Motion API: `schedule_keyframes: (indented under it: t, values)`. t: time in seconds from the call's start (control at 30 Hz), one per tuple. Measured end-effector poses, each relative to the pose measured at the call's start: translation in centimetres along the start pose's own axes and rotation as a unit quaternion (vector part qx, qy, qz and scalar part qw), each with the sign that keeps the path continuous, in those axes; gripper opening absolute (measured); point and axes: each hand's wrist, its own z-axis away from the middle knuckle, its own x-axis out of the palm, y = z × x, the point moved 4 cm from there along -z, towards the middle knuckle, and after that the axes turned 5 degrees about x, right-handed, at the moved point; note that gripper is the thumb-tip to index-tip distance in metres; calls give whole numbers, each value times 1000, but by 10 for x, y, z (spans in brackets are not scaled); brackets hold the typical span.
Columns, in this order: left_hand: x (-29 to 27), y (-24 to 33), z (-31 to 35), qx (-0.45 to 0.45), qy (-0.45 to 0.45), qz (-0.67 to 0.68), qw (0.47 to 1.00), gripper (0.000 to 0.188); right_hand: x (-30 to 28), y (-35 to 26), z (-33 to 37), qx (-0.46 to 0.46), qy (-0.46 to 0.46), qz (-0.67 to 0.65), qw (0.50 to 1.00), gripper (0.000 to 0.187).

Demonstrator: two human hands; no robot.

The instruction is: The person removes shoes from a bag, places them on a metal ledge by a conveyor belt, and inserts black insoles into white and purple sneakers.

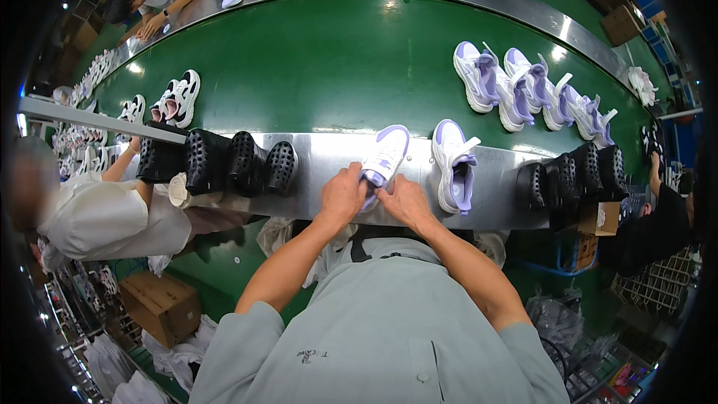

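A white and lavender sneaker lies on the metal ledge in front of me, its toe pointing away. My left hand grips the left side of its heel opening. On the other side my right hand has its fingers closed at the collar; the fingertips are partly hidden inside or behind the shoe. Just to the right stands a matching sneaker with its tongue pulled up, touched by neither hand.
More lavender sneakers stand on the green belt at the far right. Black studded shoe forms line the ledge at left, with more black forms at right. Co-workers sit at left, far left and right. A cardboard box lies below left.
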Motion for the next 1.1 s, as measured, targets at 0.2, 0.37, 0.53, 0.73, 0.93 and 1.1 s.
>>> schedule_keyframes:
  t: [0.2,0.37,0.53,0.73,0.93,1.1]
  values:
    - [10,1,-7,19,-35,-17,999,21,4,1,-3,-31,25,-84,996,34]
    - [-23,57,0,228,95,-68,967,19,0,-1,1,-28,42,-44,998,34]
    - [-9,41,-14,278,68,-52,957,21,-1,-2,0,-24,43,-59,997,34]
    - [-21,68,-3,239,70,-36,968,20,-26,10,21,-45,-17,-168,985,29]
    - [35,115,-6,153,12,39,987,43,-134,84,34,-64,389,-85,915,31]
    - [109,142,-48,43,-45,110,992,48,-118,97,-16,-115,217,-87,966,37]
